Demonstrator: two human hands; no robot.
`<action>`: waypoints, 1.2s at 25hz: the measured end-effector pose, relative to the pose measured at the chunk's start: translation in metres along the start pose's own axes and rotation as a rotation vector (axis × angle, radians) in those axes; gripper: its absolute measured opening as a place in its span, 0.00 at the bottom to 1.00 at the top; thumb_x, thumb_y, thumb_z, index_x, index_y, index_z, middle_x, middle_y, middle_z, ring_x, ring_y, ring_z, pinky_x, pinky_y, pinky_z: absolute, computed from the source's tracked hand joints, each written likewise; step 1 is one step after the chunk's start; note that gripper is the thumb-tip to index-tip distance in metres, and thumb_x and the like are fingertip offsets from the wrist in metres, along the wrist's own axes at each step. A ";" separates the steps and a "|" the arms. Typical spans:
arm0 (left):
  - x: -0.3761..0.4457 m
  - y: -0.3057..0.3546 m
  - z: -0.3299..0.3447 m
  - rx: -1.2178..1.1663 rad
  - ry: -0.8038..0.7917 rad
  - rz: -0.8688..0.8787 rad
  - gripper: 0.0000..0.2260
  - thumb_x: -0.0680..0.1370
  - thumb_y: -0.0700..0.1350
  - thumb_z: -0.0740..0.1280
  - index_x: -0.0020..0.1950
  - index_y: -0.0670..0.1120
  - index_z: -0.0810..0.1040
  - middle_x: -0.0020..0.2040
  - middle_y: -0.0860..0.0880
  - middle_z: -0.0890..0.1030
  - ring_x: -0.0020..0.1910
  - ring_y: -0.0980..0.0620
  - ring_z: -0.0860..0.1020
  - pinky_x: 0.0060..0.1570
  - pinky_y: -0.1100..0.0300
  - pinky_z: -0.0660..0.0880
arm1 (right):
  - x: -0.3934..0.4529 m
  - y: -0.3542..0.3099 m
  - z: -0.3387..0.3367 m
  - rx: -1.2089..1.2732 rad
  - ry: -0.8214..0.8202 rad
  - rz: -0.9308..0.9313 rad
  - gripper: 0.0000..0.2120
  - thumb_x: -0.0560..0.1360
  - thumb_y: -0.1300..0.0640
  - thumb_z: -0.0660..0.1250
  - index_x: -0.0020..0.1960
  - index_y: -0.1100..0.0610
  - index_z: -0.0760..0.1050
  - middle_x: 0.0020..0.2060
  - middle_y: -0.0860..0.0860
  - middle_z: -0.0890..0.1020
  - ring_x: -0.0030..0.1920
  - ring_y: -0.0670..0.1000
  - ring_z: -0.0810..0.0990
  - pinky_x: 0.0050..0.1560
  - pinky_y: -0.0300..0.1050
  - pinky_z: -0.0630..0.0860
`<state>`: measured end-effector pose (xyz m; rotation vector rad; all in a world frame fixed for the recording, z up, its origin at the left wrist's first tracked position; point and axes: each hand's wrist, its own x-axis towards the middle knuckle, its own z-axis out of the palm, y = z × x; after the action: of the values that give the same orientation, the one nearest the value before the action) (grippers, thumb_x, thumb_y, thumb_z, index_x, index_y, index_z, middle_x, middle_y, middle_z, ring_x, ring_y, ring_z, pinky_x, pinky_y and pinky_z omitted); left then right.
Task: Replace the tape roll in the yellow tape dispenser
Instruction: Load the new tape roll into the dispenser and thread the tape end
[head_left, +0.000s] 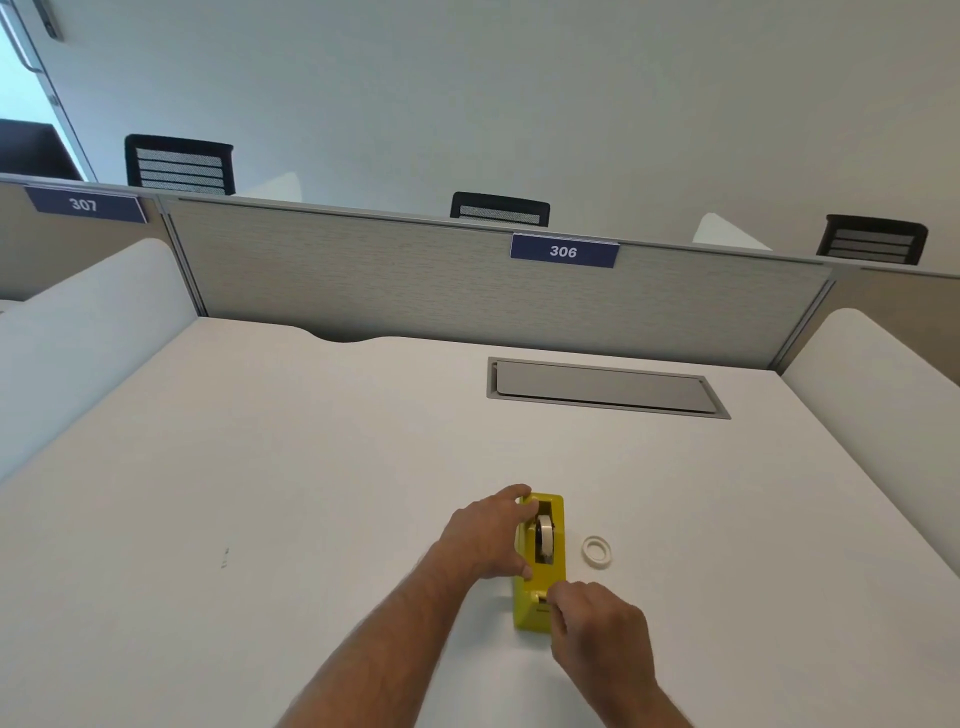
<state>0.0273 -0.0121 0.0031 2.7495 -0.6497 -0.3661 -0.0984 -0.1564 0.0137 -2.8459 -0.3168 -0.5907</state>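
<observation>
The yellow tape dispenser (540, 577) stands on the white desk (270, 493), its cutter end toward me. A pale tape roll (544, 535) sits upright in its well. My left hand (488, 535) wraps the dispenser's left side, fingers over the far end. My right hand (597, 621) rests at the cutter end, with fingertips pinched at the blade; whether tape is between them is too small to tell. A second tape roll (596, 550) lies flat on the desk just right of the dispenser.
A grey cable hatch (602, 387) is set into the desk at the far right. A fabric partition labelled 306 (563, 252) closes the back. White side dividers (878, 395) flank the desk. Black chairs show beyond the partition.
</observation>
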 end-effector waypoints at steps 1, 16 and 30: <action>0.000 0.000 0.000 0.000 -0.001 -0.001 0.41 0.67 0.57 0.79 0.76 0.54 0.65 0.80 0.57 0.57 0.70 0.45 0.72 0.61 0.47 0.75 | -0.001 0.000 0.000 -0.038 0.000 -0.045 0.16 0.52 0.60 0.84 0.29 0.55 0.76 0.21 0.50 0.76 0.20 0.51 0.73 0.18 0.35 0.66; 0.002 -0.001 0.002 0.027 0.002 0.000 0.41 0.67 0.59 0.78 0.76 0.54 0.65 0.79 0.58 0.57 0.69 0.45 0.73 0.60 0.47 0.76 | 0.009 -0.008 -0.012 -0.282 -0.242 -0.285 0.16 0.51 0.58 0.84 0.32 0.55 0.79 0.20 0.51 0.76 0.18 0.50 0.73 0.15 0.39 0.68; 0.000 0.003 0.006 0.034 0.017 -0.025 0.40 0.68 0.58 0.78 0.76 0.54 0.64 0.80 0.57 0.57 0.67 0.44 0.75 0.60 0.46 0.77 | -0.006 -0.022 -0.008 -0.367 -0.367 -0.219 0.20 0.46 0.52 0.86 0.32 0.57 0.81 0.27 0.59 0.82 0.16 0.52 0.74 0.16 0.40 0.71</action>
<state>0.0241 -0.0162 -0.0014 2.7923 -0.6237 -0.3400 -0.1120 -0.1388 0.0221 -3.2994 -0.6487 -0.1654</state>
